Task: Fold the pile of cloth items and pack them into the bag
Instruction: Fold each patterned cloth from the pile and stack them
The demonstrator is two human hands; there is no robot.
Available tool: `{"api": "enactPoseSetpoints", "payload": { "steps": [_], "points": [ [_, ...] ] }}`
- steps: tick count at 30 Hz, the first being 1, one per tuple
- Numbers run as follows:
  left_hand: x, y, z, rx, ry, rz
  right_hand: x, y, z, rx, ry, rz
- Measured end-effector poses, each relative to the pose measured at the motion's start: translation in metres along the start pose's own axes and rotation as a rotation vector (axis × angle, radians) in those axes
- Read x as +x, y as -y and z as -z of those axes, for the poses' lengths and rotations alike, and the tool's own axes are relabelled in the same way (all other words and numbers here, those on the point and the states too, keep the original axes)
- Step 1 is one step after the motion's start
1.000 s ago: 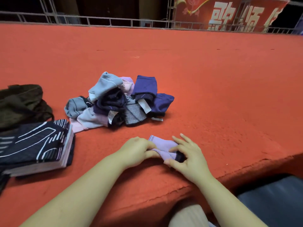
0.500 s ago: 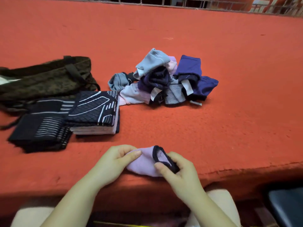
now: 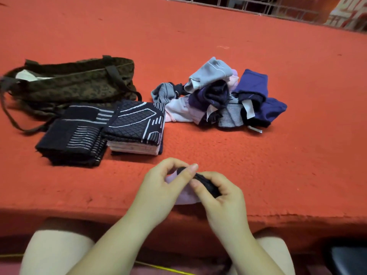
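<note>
Both hands pinch the small lilac garment (image 3: 185, 196): left hand (image 3: 158, 185), right hand (image 3: 220, 192) on its dark band. Bag (image 3: 79, 84) lies far-left, nearer left fingers.

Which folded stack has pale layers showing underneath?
The right-hand folded stack, nearest the loose pile; the left stack looks dark throughout.

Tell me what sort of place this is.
Probably a stage or platform at an event venue, used as a worktable: red carpet covers the raised surface, a metal railing runs along its far edge, and a red banner hangs beyond.
</note>
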State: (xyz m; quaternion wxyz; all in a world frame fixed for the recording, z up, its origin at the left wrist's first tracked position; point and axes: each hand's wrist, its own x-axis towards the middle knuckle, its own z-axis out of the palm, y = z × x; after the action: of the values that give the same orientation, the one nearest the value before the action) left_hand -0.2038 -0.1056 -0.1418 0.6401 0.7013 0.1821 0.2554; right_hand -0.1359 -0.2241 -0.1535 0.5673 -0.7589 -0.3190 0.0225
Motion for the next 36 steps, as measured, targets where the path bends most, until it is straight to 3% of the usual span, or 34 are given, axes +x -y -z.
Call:
{"api": "enactPoseSetpoints", "payload": {
  "steps": [4, 9, 17, 21, 28, 32, 36],
  "points": [
    [0.003, 0.004, -0.007, -0.062, -0.018, 0.054, -0.003, 0.003, -0.003, 0.018, -0.037, 0.026],
    [-0.007, 0.005, -0.007, -0.009, -0.061, -0.006, -0.008, 0.004, -0.006, 0.14, -0.08, -0.016],
    [-0.014, 0.011, -0.012, -0.015, -0.132, -0.071, -0.005, 0.014, -0.012, 0.364, -0.21, -0.183],
    [-0.004, 0.018, -0.016, -0.154, -0.198, 0.065, -0.003, 0.016, -0.011, 0.432, -0.287, -0.21],
    [-0.005, 0.014, -0.022, -0.255, -0.239, 0.209, -0.001, 0.018, 0.001, 0.042, -0.018, -0.041],
    [-0.006, 0.012, -0.023, -0.192, -0.197, 0.176, 0.005, 0.016, 0.005, -0.246, -0.023, 0.146],
    [-0.006, 0.01, -0.023, -0.198, -0.182, 0.158, 0.007, 0.014, 0.004, -0.269, -0.025, 0.293]
  ]
}}
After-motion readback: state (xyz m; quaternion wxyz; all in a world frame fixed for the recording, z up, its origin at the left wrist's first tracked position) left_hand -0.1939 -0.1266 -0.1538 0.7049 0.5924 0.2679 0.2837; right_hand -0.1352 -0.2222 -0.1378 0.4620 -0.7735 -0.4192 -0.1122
